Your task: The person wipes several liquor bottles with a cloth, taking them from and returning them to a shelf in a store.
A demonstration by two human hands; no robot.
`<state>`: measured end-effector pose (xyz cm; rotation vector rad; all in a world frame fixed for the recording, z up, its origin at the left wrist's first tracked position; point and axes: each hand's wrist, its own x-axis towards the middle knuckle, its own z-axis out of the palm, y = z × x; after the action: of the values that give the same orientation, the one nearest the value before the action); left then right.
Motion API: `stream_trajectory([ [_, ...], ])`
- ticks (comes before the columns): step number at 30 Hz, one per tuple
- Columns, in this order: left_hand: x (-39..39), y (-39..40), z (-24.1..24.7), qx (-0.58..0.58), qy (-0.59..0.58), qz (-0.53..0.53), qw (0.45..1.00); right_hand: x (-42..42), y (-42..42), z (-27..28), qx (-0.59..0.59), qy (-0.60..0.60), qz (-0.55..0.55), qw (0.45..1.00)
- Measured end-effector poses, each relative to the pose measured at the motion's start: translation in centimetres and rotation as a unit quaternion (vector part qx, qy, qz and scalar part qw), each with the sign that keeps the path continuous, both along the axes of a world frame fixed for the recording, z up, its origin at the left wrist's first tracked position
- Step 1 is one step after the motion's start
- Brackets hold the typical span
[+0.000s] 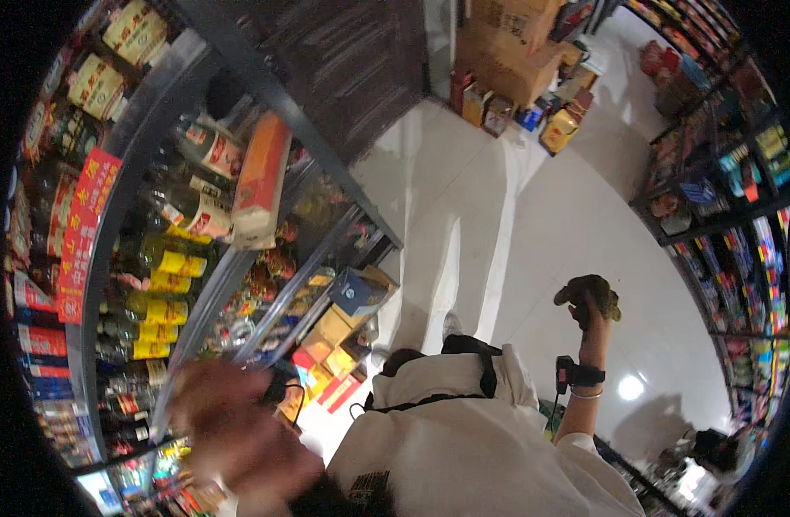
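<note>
My left hand (233, 426) is raised close to the camera, in front of the lower left shelves. It is too blurred to tell whether its fingers grip anything. Out to the right, over the pale floor, my right hand (598, 323) holds a crumpled dark brown-green cloth (589, 294). A strapped device with a cable sits on that wrist. On the left shelf, glass bottles with yellow labels (175, 263) lie beside white-labelled bottles (211, 216). A long red and cream carton (262, 178) juts over the metal shelf edge (207, 291).
Boxes (333, 326) crowd the lower left shelves. Cardboard cartons (511, 45) and smaller packages (560, 129) stand on the tiled floor (459, 168) ahead, near a dark panelled door (343, 58). Stocked racks (699, 187) line the right side.
</note>
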<state>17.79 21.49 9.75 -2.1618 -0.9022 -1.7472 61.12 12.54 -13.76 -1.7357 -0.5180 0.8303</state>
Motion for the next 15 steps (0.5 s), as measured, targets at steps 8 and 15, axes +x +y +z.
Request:
stream_trajectory([
  [8,5.0,-2.5,9.1,-0.396,0.136,-0.146,0.896,-4.4,9.1,-2.1,-0.049,0.16,0.173,0.971],
  [15,3.7,2.6,-0.8,-0.381,0.078,-0.014,0.921,-13.3,12.2,-3.9,-0.072,0.155,0.277,0.946],
])
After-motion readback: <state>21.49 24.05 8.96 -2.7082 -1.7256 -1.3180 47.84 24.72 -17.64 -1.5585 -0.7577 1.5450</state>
